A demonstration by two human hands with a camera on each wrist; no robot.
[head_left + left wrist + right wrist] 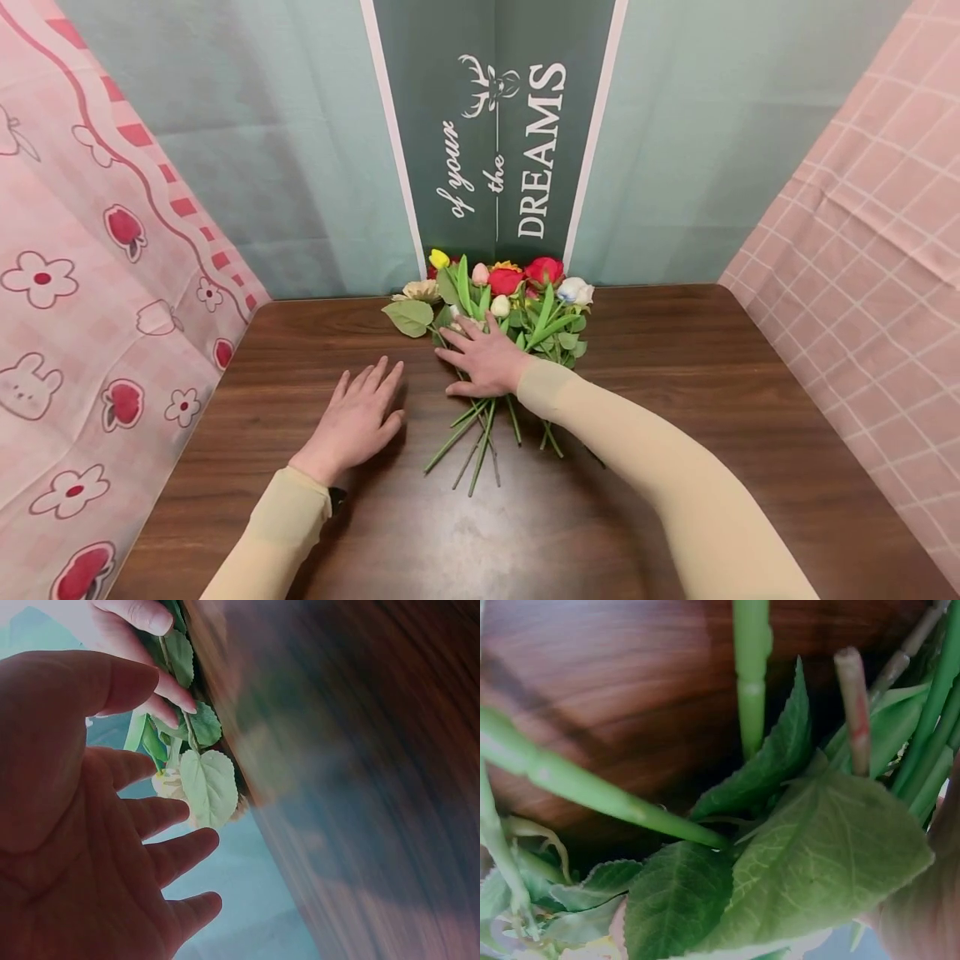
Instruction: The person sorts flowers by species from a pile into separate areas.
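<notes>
A bunch of artificial flowers with leaves (408,317) and green stems (486,454) lies at the back of the wooden table. Its heads include red blooms (543,270), a yellow tulip (439,259), a pink tulip (480,274) and a white-blue flower (576,291). My right hand (487,362) rests over the middle of the bunch, fingers spread; its palm side is hidden in the head view. A large leaf (825,847) and stems (750,675) fill the right wrist view. My left hand (360,421) is held over the table, left of the stems, fingers extended and holding nothing.
The dark wooden table (675,383) meets a pale green cloth backdrop (315,167) with a dark lettered panel (487,125). A pink patterned curtain (90,333) flanks the left side, and a pink checked one (847,267) the right.
</notes>
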